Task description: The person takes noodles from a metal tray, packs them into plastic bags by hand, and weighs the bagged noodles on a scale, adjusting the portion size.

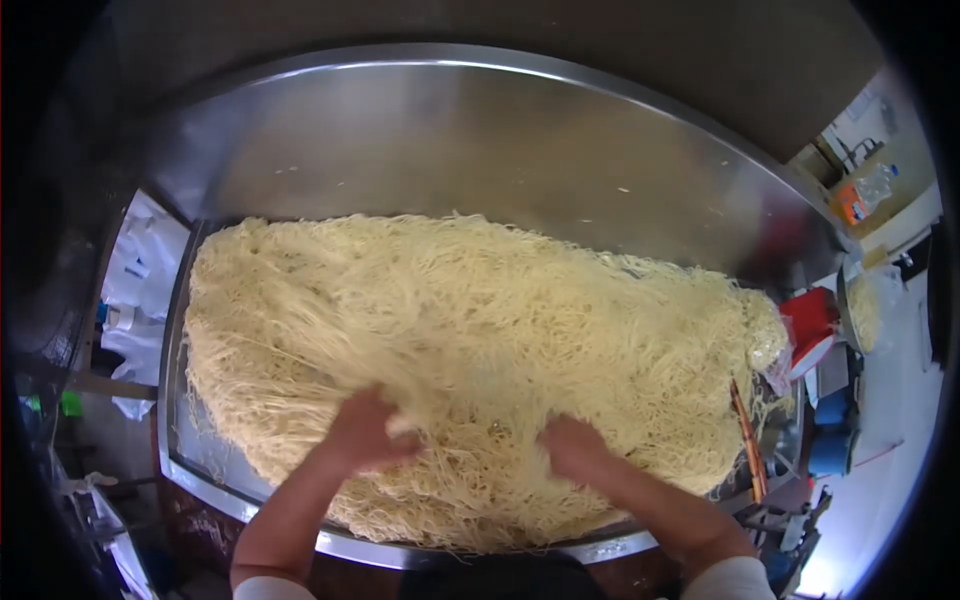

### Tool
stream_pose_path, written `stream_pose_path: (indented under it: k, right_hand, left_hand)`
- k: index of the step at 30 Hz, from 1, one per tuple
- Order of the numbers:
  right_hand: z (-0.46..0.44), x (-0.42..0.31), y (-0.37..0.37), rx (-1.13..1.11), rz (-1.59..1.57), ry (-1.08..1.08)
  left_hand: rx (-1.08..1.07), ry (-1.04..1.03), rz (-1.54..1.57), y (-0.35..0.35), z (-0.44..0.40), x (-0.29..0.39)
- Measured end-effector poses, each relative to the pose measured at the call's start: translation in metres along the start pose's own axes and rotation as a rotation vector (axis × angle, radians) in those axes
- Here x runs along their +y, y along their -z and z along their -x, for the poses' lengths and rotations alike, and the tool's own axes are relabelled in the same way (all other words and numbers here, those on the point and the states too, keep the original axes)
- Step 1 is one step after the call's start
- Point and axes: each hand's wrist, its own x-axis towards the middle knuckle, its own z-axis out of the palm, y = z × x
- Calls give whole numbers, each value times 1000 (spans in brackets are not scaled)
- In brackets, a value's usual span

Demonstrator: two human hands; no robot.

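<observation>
A wide, thick heap of pale yellow noodles (480, 330) covers the metal tray (225, 492). At the heap's lower middle-left, my left hand (368, 432) touches the noodles, its thumb apart from the other fingers, which are blurred. My right hand (574, 447) is at the lower middle-right, against the noodles, with its fingertips smeared and partly sunk among the strands. Between the two hands lie loose, tangled noodles. Whether either hand grips any strands cannot be made out.
A tall metal back panel (450, 140) rises behind the heap. Wooden sticks (748, 440) lean at the right edge, near a red bag (812, 318) and a blue container (832, 452). White plastic bags (150, 260) are at the left. A bottle (872, 190) stands upper right.
</observation>
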Motion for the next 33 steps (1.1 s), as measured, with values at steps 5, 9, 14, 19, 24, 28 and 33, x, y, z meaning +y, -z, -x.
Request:
stream_pose_path:
  k: [5, 9, 14, 19, 24, 28, 33]
  right_hand:
    - [-143, 4, 49, -39, -315, -462]
    - [-91, -24, 79, -295, 80, -205]
    - [-64, -53, 187, -219, -87, -256]
    - [-184, -72, 93, 181, 7, 37]
    - [-183, -74, 106, -155, -48, -52]
    - [-200, -50, 97, 70, -126, -295]
    - [-105, -71, 52, 556, 56, 84]
  left_hand:
    - [714, 218, 240, 46, -31, -113]
    - [642, 604, 47, 98, -42, -233]
    - [125, 113, 325, 56, -78, -144]
    - [-75, -58, 201, 49, -50, -94]
    - [203, 323, 336, 57, -95, -194]
    - [363, 441, 170, 56, -103, -206]
    - [344, 278, 214, 12, -68, -205]
